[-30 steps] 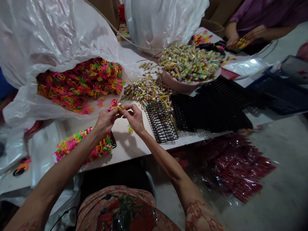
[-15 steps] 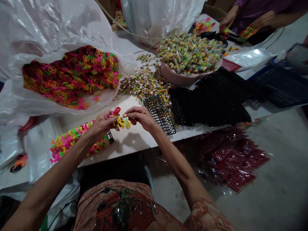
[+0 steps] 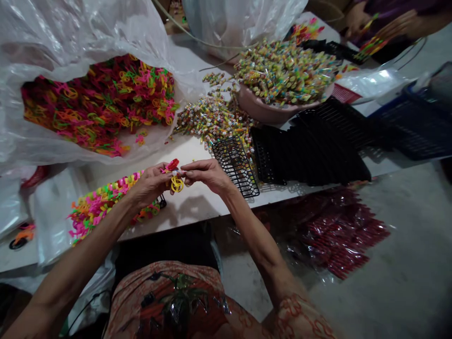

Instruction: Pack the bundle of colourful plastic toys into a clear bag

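Observation:
My left hand [image 3: 154, 181] is closed on a few small plastic toys [image 3: 177, 183], with a red end sticking up and yellow rings hanging below. Fingertips of my right hand [image 3: 206, 174] pinch a small pale piece [image 3: 182, 173] against the toys; its exact kind is too small to make out. Under and beside my left forearm lies a rack filled with rows of pink, yellow and green toys [image 3: 102, 200]. Just right of my right hand, a black lattice rack [image 3: 236, 165] leans on a heap of small wrapped tubes [image 3: 217, 120].
A plastic bag [image 3: 183, 89] spills loose bright toys [image 3: 106, 108] at left. Behind, a pink basin [image 3: 268, 113] is heaped with tubes. Black racks [image 3: 314, 150] are stacked at right, near a blue basket [image 3: 416, 117]. A co-worker's hands [image 3: 395, 28] handle toys at upper right.
My right hand has drawn slightly left, its fingers closer to my left hand. The yellow rings now hang nearer the left fingers. The head view has shifted a little.

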Demonstrator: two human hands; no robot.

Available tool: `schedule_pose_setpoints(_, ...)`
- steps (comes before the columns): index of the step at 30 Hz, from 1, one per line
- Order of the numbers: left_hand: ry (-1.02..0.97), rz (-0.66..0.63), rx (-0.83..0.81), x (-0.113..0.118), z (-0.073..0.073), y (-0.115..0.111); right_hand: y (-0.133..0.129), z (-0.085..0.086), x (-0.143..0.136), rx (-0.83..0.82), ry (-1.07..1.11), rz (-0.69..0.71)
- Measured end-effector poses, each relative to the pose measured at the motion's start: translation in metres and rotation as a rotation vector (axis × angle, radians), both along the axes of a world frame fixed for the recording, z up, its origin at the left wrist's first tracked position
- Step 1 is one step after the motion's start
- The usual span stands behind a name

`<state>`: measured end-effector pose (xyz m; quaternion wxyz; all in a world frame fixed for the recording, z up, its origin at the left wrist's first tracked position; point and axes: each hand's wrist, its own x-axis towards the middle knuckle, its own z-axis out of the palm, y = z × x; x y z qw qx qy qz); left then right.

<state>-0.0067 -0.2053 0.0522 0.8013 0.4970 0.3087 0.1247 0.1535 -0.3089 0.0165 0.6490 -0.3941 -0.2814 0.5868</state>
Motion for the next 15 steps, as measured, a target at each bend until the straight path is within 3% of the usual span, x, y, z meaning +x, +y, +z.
schedule_pose_setpoints(5,-0.006,0.070,0.029,0.0000,-0.0010,-0.0006,-0.0001,-0.0016,0.0023,-0.039,-0.014,-0.034)
schedule_pose_setpoints(15,0.001,-0.009,0.122,-0.0010,0.0038,-0.0038,-0.0045,0.0004,-0.0015,-0.020,-0.014,-0.022)
